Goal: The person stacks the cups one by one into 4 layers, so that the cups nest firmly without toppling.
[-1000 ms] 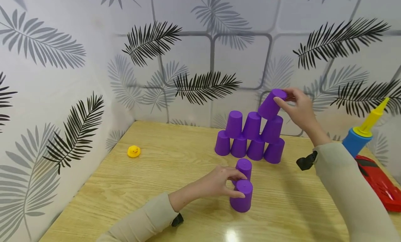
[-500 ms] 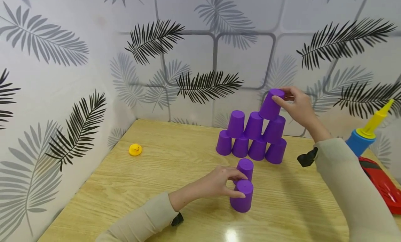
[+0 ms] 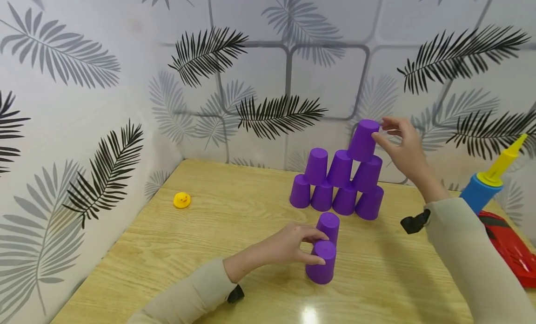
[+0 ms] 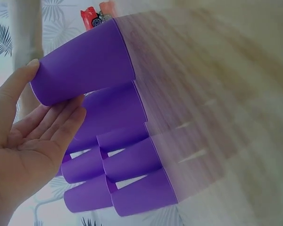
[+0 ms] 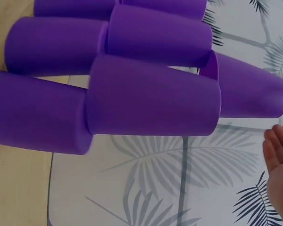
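Observation:
Upside-down purple cups stand as a pyramid on the table, with a bottom row (image 3: 322,197), a second row (image 3: 340,169) and one top cup (image 3: 362,141) above the right-hand pair. Just right of that top cup is my right hand (image 3: 404,149); the right wrist view shows its fingers (image 5: 279,143) apart from the cup (image 5: 252,87). Nearer to me, two more upside-down cups stand close together. My left hand (image 3: 289,244) grips the front cup (image 3: 321,270) between thumb and fingers; the rear cup (image 3: 328,225) is partly hidden behind it.
A yellow rubber duck (image 3: 182,200) sits on the wooden table (image 3: 217,198) at left. At the right edge stand a blue and yellow pump (image 3: 481,189) and a red toy car (image 3: 511,249). The leaf-patterned wall (image 3: 259,77) rises close behind the pyramid.
The right hand has set the tilted cup down straighter on the second row, let go and drawn slightly right. The left hand stays at the front cup.

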The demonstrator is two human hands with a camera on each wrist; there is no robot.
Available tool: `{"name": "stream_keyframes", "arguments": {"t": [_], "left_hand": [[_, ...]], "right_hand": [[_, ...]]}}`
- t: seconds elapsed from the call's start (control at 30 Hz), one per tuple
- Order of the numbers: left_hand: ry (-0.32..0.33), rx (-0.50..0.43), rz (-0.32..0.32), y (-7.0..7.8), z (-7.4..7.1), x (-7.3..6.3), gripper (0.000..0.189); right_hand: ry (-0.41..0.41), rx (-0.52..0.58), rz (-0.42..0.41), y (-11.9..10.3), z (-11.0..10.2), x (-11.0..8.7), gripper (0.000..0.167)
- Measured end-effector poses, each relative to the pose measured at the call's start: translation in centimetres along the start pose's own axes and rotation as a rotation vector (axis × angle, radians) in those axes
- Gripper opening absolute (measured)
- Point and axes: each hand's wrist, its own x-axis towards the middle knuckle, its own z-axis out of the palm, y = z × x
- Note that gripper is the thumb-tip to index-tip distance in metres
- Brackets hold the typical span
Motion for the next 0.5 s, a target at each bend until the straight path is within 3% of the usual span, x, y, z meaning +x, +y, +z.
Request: {"name": "stream_keyframes", "arguments": {"t": [0.1,0.23,0.4,0.43,0.5], "left_hand": [[-0.016,-0.018,-0.047,-0.2,-0.3,-0.6,0.044],[0.000,-0.038,-0.097,-0.7,-1.3,-1.7,0.046],[0.092,-0.106,-0.090,-1.2,-3.7,-2.6,0.045],[0.118,-0.113,-0.086,-1.3,-4.4,-2.6,0.044],[0.172,-0.118,-0.079,-1.3,-5.8,-2.5,0.043]], "right_hand": [[0.088,0.055,-0.111,0.8,0.0,-2.0,0.045],[0.113,0.168,-0.250,3.0,0.1,-4.5,0.045],[0.091,0.222,-0.269,2.8,0.1,-7.2,0.045],[0.096,0.187,-0.229,1.7,0.1,-7.8,0.043],[0.082,0.159,-0.219,1.6,0.3,-8.6,0.044]]}}
